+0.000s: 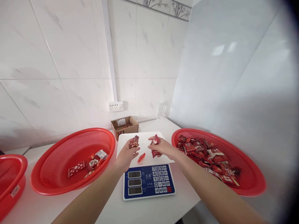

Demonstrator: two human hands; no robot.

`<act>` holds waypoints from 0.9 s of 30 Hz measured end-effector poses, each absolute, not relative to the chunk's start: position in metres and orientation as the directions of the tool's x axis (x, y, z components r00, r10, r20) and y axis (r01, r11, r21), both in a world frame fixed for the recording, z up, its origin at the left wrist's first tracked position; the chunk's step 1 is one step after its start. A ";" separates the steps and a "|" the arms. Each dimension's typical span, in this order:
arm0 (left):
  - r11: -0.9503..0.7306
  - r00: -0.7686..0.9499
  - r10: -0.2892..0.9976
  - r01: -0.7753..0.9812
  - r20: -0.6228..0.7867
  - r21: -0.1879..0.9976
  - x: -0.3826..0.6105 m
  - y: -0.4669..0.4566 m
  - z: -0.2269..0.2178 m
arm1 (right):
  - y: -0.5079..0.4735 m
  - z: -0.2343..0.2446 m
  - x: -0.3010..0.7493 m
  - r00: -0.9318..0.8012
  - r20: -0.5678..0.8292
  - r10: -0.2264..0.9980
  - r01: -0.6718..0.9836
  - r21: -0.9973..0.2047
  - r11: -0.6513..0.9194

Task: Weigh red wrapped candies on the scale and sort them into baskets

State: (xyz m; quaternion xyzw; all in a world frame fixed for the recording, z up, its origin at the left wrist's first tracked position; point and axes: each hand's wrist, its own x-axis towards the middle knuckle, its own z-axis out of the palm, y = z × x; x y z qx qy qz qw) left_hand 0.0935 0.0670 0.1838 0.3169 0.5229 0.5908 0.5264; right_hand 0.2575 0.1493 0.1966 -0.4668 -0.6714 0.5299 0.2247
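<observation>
Just behind the digital scale (148, 182), our left hand (127, 157) clenches a red candy packet (134, 142), and our right hand (163, 147) grasps red packets (155, 146); a small red piece (141, 157) lies on the white board (125, 146) between them. Left of the scale, a red mesh basket (72, 161) holds few packets; right, another red basket (219, 161) holds a heap; behind, a cardboard box (123, 127).
</observation>
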 end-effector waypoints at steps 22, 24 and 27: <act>-0.074 -0.073 0.980 0.724 0.183 0.685 0.060 0.092 0.168 | 0.154 0.196 0.261 -0.539 -0.153 0.828 0.398 -0.913 0.091; -0.109 -0.022 0.980 0.768 0.197 0.631 0.060 0.090 0.167 | 0.154 0.196 0.261 -0.522 -0.123 0.844 0.387 -0.916 0.105; -0.197 0.095 0.974 0.806 0.208 0.558 0.061 0.083 0.164 | 0.156 0.195 0.264 -0.487 -0.093 0.869 0.368 -0.924 0.107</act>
